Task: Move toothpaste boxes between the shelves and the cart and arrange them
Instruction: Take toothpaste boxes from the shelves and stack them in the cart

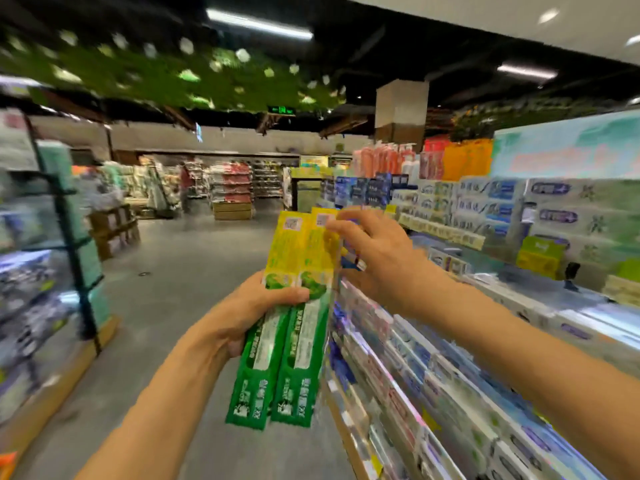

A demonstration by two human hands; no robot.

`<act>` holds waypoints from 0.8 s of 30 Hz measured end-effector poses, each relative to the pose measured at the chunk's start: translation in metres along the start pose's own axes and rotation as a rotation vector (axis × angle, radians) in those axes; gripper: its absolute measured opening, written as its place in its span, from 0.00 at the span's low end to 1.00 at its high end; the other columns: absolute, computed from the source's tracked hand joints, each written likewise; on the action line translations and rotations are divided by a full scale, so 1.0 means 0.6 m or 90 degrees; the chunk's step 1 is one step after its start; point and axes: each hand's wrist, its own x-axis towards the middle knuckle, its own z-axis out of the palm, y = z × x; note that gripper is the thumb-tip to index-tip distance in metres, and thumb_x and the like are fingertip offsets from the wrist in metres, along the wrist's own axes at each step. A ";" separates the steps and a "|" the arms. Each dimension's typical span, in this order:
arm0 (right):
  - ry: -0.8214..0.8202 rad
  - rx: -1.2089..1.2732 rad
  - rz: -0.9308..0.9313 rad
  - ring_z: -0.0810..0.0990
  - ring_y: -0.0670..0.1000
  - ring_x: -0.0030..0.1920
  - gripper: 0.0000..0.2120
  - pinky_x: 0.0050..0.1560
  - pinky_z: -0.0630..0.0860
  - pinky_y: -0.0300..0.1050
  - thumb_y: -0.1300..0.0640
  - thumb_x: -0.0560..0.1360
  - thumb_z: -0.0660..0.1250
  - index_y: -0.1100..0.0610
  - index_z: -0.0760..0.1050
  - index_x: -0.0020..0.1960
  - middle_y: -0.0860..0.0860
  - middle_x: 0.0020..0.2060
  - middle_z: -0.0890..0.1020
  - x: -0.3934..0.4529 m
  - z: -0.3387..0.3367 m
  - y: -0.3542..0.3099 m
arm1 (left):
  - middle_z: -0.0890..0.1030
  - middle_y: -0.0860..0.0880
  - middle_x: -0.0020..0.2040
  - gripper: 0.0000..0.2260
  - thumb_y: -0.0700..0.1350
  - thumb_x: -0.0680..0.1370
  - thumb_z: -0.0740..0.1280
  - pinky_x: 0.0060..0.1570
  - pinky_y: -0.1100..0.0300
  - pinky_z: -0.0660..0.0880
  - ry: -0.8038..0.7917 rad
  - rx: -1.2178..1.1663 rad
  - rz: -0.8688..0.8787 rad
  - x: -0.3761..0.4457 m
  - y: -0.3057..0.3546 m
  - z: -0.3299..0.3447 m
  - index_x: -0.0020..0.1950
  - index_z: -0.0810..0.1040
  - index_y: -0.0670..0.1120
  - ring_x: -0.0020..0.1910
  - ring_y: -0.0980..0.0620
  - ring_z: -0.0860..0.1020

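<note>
From the head camera, the left hand (249,313) grasps two green-and-yellow toothpaste boxes (294,317) side by side, held upright over the aisle floor (180,289). The right hand (377,254) pinches their yellow top ends, fingers curled. Printing is too blurred to read. Shelves (450,393) of boxes run along the right.

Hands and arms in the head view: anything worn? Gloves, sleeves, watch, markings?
Nothing worn that shows. The left hand and right hand are bare, with no gloves and no rings visible. Both forearms are bare up to the frame edge: no sleeves, watch, wristband or bracelet in view, and no cables or markers. The frame is motion-blurred, so small details such as a thin ring cannot be ruled out.
</note>
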 end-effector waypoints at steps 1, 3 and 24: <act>0.039 0.090 0.123 0.73 0.61 0.59 0.25 0.60 0.69 0.51 0.61 0.71 0.71 0.63 0.70 0.66 0.61 0.60 0.73 0.012 -0.020 -0.026 | 0.84 0.41 0.43 0.17 0.39 0.65 0.69 0.36 0.56 0.80 0.033 -0.001 0.020 -0.034 0.029 -0.003 0.53 0.78 0.41 0.37 0.46 0.83; 0.048 0.360 0.392 0.72 0.54 0.59 0.22 0.56 0.66 0.41 0.59 0.77 0.64 0.61 0.64 0.69 0.55 0.62 0.71 0.028 -0.047 -0.081 | 0.84 0.42 0.42 0.14 0.41 0.66 0.68 0.35 0.55 0.80 0.079 0.005 0.055 -0.094 0.071 -0.004 0.51 0.79 0.43 0.36 0.46 0.83; -0.344 1.219 0.284 0.84 0.55 0.45 0.21 0.45 0.82 0.52 0.61 0.70 0.73 0.62 0.74 0.61 0.56 0.49 0.84 0.195 -0.080 -0.934 | 0.84 0.43 0.44 0.18 0.40 0.67 0.69 0.39 0.56 0.80 0.507 0.104 0.070 -0.908 0.208 -0.232 0.56 0.76 0.44 0.38 0.47 0.83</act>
